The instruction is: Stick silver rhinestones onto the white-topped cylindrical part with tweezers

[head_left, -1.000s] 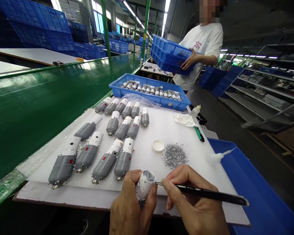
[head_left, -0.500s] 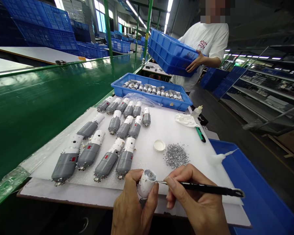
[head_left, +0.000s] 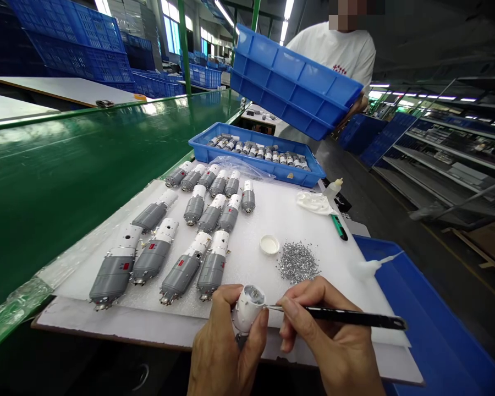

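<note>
A person's left hand [head_left: 223,344] is pinching a small white barrel-shaped plastic piece [head_left: 247,313] between thumb and fingers, above the near edge of a white-topped bench [head_left: 107,330]; its open end is tilting up. The right hand [head_left: 334,338] is gripping a slim black-handled tool [head_left: 352,317] like a pen, its thin metal tip pointing at the piece's rim; whether they are touching is too small to tell.

Just beyond the right hand, a loose heap of tiny silvery bits [head_left: 298,261] is lying beside a shallow round white dish [head_left: 269,245]. Grey-and-white cylindrical plastic models [head_left: 182,275] are lying in uneven rows towards the bench's left edge. At the far edge, a long blue plastic tray [head_left: 303,177] is holding more such models. Near the right edge, a crumpled white cloth [head_left: 315,202] and a green-and-black cutter [head_left: 339,227] are resting. Past the far edge, a co-worker in a white T-shirt [head_left: 330,47] is carrying a tilted blue plastic crate [head_left: 292,80].
</note>
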Demonstrator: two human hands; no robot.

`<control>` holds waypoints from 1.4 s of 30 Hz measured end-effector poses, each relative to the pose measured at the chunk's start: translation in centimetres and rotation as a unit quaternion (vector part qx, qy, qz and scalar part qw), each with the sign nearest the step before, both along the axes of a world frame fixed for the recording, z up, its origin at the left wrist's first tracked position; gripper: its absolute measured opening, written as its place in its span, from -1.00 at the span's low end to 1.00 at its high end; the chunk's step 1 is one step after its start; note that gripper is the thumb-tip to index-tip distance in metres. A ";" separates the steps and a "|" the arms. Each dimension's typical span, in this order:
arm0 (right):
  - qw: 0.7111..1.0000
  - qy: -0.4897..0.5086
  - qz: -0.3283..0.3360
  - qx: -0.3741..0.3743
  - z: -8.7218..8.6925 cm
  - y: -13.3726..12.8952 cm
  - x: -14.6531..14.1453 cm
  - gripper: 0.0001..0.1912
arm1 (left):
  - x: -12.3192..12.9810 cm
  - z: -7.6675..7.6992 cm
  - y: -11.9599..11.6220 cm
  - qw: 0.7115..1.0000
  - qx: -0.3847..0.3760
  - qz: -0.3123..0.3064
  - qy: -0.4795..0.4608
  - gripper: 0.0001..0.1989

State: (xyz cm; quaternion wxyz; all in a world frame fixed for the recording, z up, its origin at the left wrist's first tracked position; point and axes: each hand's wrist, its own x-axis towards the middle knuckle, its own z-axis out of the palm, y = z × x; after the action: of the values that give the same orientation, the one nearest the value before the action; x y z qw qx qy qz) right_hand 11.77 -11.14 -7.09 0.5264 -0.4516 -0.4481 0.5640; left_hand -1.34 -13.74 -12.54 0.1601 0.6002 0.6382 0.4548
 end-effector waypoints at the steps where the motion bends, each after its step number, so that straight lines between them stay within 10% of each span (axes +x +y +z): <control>1: 1.000 0.005 -0.003 -0.001 0.0 0.0 0.0 -0.71 | 0.0 0.0 0.0 1.000 -0.001 -0.001 0.001 -0.88; 42: 0.975 -0.103 -0.123 0.152 -1.7 -1.4 -1.8 -0.77 | 1.1 0.3 0.1 0.995 -0.046 0.047 -0.076 -0.78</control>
State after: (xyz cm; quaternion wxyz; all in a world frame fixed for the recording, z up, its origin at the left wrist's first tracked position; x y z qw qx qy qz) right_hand 9.96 -12.56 -8.77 0.6054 -0.4739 -0.5212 0.3705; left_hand -0.20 -13.69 -12.25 0.2140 0.5248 0.6721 0.4765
